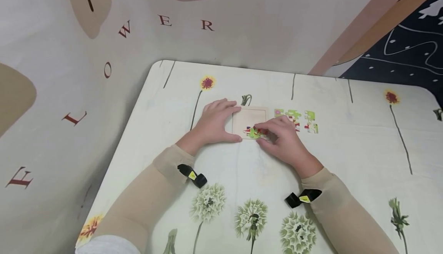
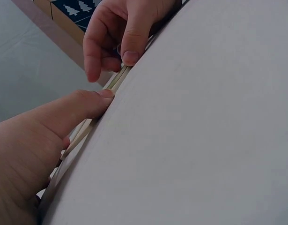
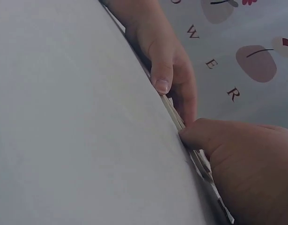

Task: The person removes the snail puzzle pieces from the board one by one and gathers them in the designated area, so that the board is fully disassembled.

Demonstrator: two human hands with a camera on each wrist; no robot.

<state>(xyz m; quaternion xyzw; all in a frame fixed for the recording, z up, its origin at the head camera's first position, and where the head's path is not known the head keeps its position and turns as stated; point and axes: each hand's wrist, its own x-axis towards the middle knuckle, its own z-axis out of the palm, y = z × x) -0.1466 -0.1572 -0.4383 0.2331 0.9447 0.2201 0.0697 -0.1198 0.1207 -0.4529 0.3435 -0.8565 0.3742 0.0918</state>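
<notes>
A square wooden puzzle tray (image 1: 247, 117) lies flat on the table, with a few colorful pieces in its lower right part. My left hand (image 1: 216, 125) holds the tray's left side, fingers at the far corner and thumb at the near one. In the left wrist view, that thumb (image 2: 94, 101) rests on the tray's edge. Over the tray's right near corner, my right hand (image 1: 282, 140) pinches a green puzzle piece (image 1: 254, 133) between thumb and index finger. From the right wrist view, the right hand (image 3: 251, 164) hides most of the tray.
Several loose puzzle pieces (image 1: 310, 121) lie to the right of the tray, partly behind the right hand. The table (image 1: 353, 150) wears a white cloth printed with flowers. A pale curtain (image 1: 263, 27) with printed letters hangs behind and along the left edge.
</notes>
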